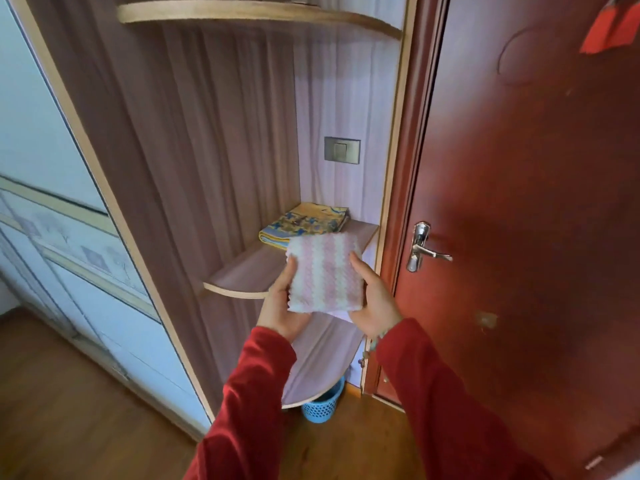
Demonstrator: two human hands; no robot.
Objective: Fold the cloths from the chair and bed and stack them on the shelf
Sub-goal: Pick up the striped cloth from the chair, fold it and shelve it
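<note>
A folded pink-and-white striped cloth (pixel 323 273) is held in the air just in front of the middle corner shelf (pixel 249 271). My left hand (pixel 280 306) grips its left edge with the thumb on top. My right hand (pixel 372 299) grips its right edge the same way. A folded yellow-and-blue patterned cloth (pixel 304 225) lies at the back of that shelf, just beyond the striped one.
A lower shelf (pixel 322 362) sits beneath my hands and an upper shelf (pixel 256 13) above. A blue plastic basket (pixel 323 405) stands on the wooden floor under the shelves. A red door with a metal handle (pixel 424 247) is close on the right; a wardrobe (pixel 52 168) on the left.
</note>
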